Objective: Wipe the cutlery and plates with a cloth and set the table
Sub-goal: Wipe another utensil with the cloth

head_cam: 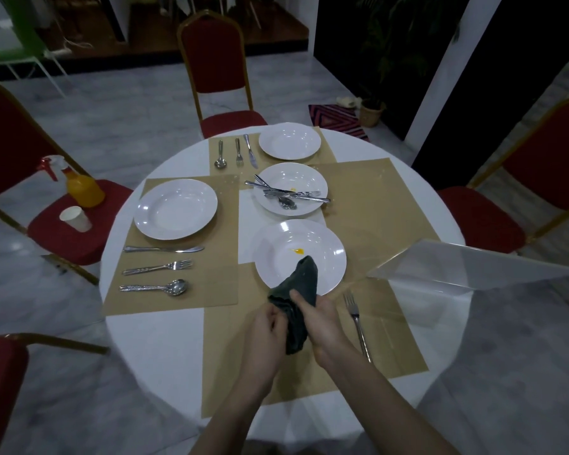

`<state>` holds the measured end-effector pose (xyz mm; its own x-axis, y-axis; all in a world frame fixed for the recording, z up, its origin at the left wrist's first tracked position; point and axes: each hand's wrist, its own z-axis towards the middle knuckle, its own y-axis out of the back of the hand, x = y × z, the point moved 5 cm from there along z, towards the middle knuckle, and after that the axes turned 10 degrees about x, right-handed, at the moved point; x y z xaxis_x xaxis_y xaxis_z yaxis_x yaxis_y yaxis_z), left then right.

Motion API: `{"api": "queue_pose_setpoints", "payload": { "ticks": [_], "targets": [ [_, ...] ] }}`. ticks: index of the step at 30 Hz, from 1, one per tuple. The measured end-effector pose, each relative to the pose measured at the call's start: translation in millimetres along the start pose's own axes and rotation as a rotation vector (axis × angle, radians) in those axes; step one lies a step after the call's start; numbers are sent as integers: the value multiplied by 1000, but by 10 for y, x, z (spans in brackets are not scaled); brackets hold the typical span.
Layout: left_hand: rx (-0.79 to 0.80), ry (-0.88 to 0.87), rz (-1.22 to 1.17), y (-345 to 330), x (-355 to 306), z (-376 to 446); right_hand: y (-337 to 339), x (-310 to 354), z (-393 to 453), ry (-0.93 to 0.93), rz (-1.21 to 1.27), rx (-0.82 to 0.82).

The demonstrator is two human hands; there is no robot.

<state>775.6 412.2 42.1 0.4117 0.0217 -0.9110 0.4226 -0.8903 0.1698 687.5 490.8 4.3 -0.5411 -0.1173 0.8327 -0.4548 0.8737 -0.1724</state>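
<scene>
Both hands grip the dark cloth (297, 302), left hand (265, 336) on its lower bunch and right hand (319, 318) beside it, the cloth's tip pointing up onto the near plate (326, 254), whose yellow spot (298, 250) lies just ahead, nearer the right hand
</scene>
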Motion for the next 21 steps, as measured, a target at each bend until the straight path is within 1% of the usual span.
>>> {"api": "queue_pose_setpoints", "payload": {
  "ticks": [2, 6, 7, 8, 11, 12, 14, 16, 19, 21],
  "targets": [
    [10, 4, 13, -2, 8, -15, 4, 12, -7, -2, 9, -2],
    [45, 6, 104, -101, 16, -93, 247, 247, 82, 53, -43, -188],
    [46, 4, 111, -114, 3, -83, 254, 276, 66, 70, -49, -206],
    [35, 0, 102, -109, -25, -55, 207, 283, 22, 75, -46, -197],
    [-25, -1, 10, -12, -107, 85, -58, 156, -85, 89, -87, -73],
    [-34, -5, 0, 19, -128, 105, -111, 139, -102, 84, -63, -51],
    [-34, -34, 31, 29, -147, 80, -90, 150, -45, 13, 86, -68],
    [-7, -47, 69, -21, -156, 19, -5, 189, 34, -43, 156, -105],
    [9, -28, 109, -82, -107, 20, 102, 219, 165, -34, 32, -143],
    [12, -9, 186, -93, -64, 21, 226, 264, 220, -19, -24, -216]
  ]
}}
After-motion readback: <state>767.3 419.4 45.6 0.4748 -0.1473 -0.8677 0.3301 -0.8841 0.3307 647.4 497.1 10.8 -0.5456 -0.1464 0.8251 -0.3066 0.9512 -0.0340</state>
